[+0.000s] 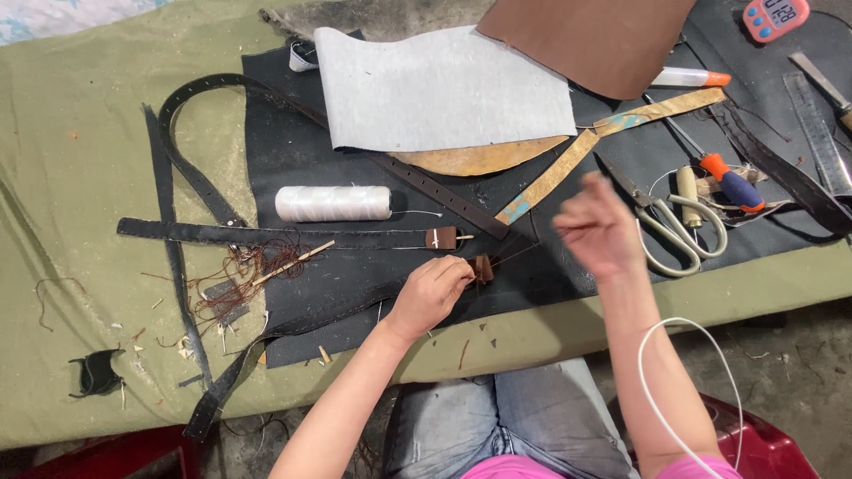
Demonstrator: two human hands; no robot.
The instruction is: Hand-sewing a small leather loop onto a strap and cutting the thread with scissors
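Note:
My left hand rests on the black mat, its fingers pinched on a small brown leather piece at the end of a black belt strap. Raised above the mat, my right hand is blurred with its fingers pinched together, maybe on a thin thread that I cannot make out. Just above my left hand another small brown leather loop lies on a second black strap. To its left lies a white thread spool.
Scissors, an awl with an orange and blue handle, a metal ruler, a marker and a pink timer lie at the right. Grey sheet, brown leather, tangled brown thread and scraps sit on the green cloth.

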